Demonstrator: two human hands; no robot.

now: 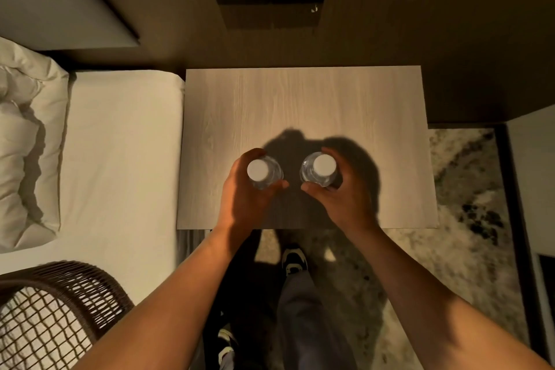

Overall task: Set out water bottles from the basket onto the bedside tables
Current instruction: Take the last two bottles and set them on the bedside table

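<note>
Two sets of fingers curl closed, the left hand around one bottle, the right hand around another, both upright at centre frame over the desk; released tilted, either could topple.

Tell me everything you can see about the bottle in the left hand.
The left bottle is clear plastic with a round white cap, seen from straight above, so its body is mostly hidden. It stands upright over the front middle of the wooden bedside table, held in the left hand, fingers curled around its sides. It stands apart from the other bottle. Whether its base touches the table cannot be told.
</note>
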